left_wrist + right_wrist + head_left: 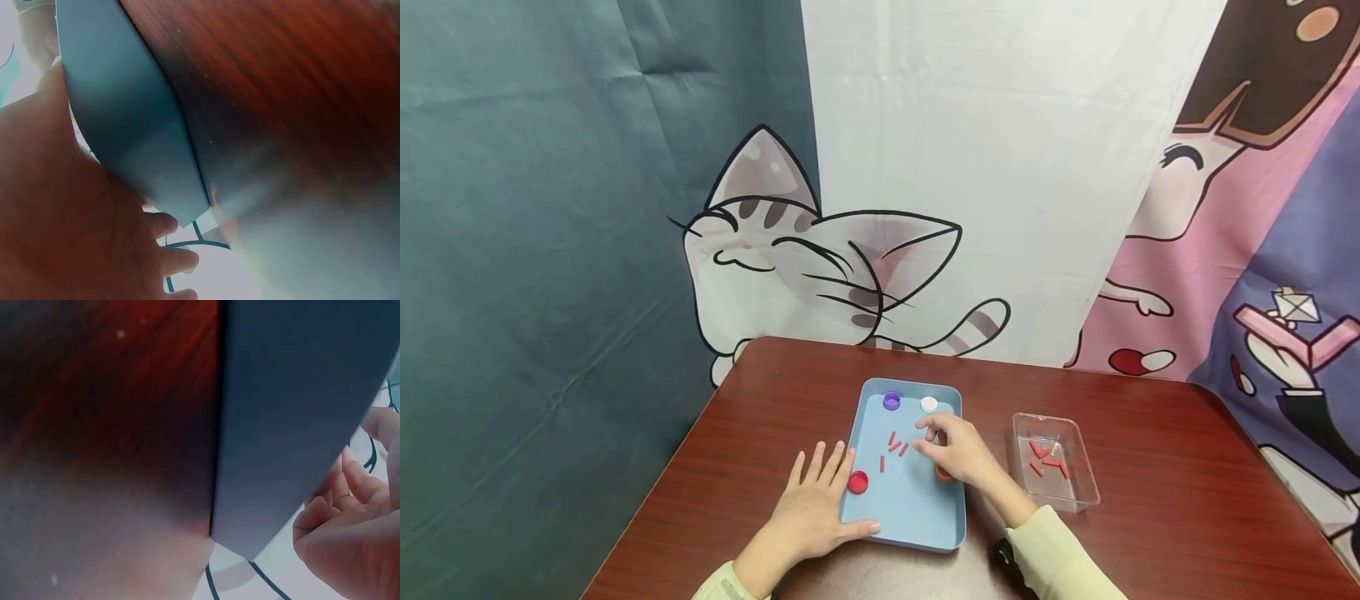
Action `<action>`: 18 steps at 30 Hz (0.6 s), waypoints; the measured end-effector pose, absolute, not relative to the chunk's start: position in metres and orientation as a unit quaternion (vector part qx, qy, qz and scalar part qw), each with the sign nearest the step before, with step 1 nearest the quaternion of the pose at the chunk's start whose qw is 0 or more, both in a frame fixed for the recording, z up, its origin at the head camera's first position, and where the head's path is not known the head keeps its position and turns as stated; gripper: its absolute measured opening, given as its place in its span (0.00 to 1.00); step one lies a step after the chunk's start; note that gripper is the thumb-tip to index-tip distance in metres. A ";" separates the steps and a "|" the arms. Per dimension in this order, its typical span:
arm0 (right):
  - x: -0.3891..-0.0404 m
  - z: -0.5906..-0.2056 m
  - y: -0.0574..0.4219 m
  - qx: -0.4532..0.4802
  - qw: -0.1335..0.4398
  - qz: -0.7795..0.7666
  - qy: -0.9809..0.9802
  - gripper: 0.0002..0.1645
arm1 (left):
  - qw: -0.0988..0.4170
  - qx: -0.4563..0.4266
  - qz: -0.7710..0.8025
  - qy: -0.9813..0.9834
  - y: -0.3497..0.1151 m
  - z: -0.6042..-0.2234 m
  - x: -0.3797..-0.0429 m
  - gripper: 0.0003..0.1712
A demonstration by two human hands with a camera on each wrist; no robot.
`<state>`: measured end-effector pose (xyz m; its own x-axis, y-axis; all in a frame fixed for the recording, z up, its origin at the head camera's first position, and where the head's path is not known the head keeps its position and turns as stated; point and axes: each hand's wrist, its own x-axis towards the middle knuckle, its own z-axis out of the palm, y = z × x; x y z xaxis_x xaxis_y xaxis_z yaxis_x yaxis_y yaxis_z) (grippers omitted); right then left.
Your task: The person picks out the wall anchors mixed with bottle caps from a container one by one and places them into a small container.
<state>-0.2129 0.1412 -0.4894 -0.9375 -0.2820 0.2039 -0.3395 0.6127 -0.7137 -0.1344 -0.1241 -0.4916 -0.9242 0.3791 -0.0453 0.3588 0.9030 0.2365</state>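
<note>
A light blue tray (917,521) lies on the table with several small red sticks (882,463) in its middle. My left hand (811,512) rests along the tray's left rim, fingers spread straight and thumb over the near edge; the left wrist view shows this hand (81,212) beside the tray wall. My right hand (961,450) hovers above the tray's right side, its thumb and forefinger apart with nothing seen between them. In the right wrist view the other fingers of this hand (356,531) are bent. Below it, an orange round cap (943,473) is partly hidden.
Inside the tray sit a purple cap (891,401) and a white cap (928,404) at the far end, and a red cap (858,482) at the left. To the right, a clear plastic box (1078,503) holds several more red sticks (1051,462). A printed curtain (1015,167) hangs behind the table.
</note>
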 end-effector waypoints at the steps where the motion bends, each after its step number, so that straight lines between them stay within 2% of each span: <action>1: -0.213 -0.490 0.140 0.175 0.033 0.405 -0.897 0.16 | 0.045 0.190 0.113 0.974 -0.124 -0.491 -0.134 0.65; 6: -0.215 -0.496 0.135 0.189 0.024 0.397 -0.898 0.15 | 0.041 0.191 0.115 0.974 -0.124 -0.491 -0.134 0.65; 18: -0.219 -0.505 0.123 0.199 0.043 0.323 -0.924 0.11 | 0.038 0.193 0.112 0.974 -0.124 -0.492 -0.135 0.65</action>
